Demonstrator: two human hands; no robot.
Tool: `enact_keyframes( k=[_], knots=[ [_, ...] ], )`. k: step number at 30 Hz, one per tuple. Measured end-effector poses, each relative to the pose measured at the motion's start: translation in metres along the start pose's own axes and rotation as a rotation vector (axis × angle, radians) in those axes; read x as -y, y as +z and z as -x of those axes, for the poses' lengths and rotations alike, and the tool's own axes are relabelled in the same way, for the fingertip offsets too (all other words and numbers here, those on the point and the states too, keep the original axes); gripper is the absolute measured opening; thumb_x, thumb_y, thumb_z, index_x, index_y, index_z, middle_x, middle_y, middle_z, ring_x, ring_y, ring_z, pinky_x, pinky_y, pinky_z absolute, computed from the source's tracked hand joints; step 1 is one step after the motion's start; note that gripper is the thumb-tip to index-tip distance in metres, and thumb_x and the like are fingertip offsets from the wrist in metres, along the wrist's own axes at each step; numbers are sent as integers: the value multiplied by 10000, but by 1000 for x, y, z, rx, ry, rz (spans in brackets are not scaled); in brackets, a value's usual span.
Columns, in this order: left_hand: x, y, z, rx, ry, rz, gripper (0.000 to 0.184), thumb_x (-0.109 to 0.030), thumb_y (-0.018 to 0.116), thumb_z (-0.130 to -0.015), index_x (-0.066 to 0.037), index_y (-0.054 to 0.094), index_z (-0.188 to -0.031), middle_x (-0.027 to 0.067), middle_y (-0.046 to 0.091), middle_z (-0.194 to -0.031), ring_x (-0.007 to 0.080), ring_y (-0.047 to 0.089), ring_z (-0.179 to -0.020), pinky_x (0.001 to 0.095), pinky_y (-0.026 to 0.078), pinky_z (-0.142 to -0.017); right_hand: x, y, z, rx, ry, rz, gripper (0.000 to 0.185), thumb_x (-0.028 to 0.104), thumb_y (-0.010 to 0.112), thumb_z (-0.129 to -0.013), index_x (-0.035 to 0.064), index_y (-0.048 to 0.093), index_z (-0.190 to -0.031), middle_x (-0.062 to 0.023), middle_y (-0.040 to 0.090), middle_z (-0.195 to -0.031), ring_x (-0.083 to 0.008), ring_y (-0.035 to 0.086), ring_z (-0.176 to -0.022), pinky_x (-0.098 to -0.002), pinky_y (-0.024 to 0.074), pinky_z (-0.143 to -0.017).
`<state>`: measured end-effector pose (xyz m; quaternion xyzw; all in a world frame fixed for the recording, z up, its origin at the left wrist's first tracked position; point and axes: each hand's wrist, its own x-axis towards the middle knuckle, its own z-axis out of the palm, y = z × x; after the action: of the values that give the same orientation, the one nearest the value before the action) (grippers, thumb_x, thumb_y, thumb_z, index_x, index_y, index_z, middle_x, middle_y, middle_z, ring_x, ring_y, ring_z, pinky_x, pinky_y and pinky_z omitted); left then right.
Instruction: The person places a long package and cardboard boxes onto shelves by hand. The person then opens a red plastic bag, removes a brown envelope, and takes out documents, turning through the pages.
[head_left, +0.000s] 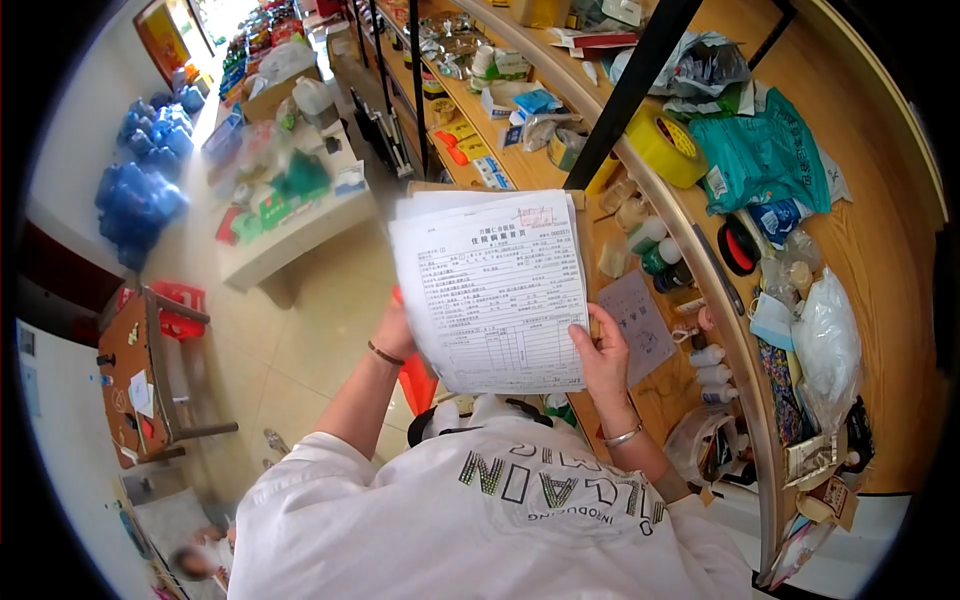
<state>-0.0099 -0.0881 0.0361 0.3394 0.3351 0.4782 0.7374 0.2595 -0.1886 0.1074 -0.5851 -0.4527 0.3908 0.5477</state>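
Note:
A stack of printed forms (pixel 490 300) with Chinese text, a table grid and a red stamp at the top right is held up in front of my chest. My left hand (pixel 396 328) grips its left edge, the fingers hidden behind the sheets. On the right edge, my right hand (pixel 604 356) pinches the stack with the thumb on the front. Something orange-red (pixel 416 380) shows below the papers near my left wrist. Beside my right hand, a handwritten sheet (pixel 648 325) lies on the wooden shelf.
To the right, a curved wooden counter (pixel 880 300) carries a yellow tape roll (pixel 664 148), a teal bag (pixel 760 150) and a white plastic bag (pixel 828 335). Several small bottles (pixel 712 372) stand on the shelf. A white table (pixel 325 220) and a brown table (pixel 130 360) are on the left.

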Motion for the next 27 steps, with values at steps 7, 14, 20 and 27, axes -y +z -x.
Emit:
enact_keyframes(
  k=[7,14,20,27],
  knots=[
    [-5,5,2,32,34,30,300,-68,561,-859,9,535,-1148,79,601,-1080,151,579,-934,297,495,-784,1,1,1,-5,-6,-35,351,52,607,-845,-46,502,-1165,-92,603,-1036,-109,570,-879,-221,477,-724],
    [-6,4,0,63,50,38,335,-91,542,-882,-7,497,-1203,74,572,-1140,148,555,-989,299,485,-818,1,0,0,2,-7,-28,349,51,611,-843,-36,505,-1164,-90,603,-1032,-109,570,-884,-225,478,-727],
    [-3,0,-2,95,57,70,319,-121,515,-907,-18,495,-1208,74,570,-1146,147,557,-990,304,486,-827,3,0,1,16,16,-15,337,63,615,-846,-26,511,-1154,-89,606,-1029,-114,575,-884,-230,481,-727],
    [-3,-2,-1,124,71,39,326,-140,506,-914,-16,487,-1215,74,570,-1147,152,560,-992,307,489,-827,2,2,0,21,2,-50,347,52,618,-840,-20,501,-1158,-88,605,-1009,-106,583,-839,-217,484,-681]
  ],
)
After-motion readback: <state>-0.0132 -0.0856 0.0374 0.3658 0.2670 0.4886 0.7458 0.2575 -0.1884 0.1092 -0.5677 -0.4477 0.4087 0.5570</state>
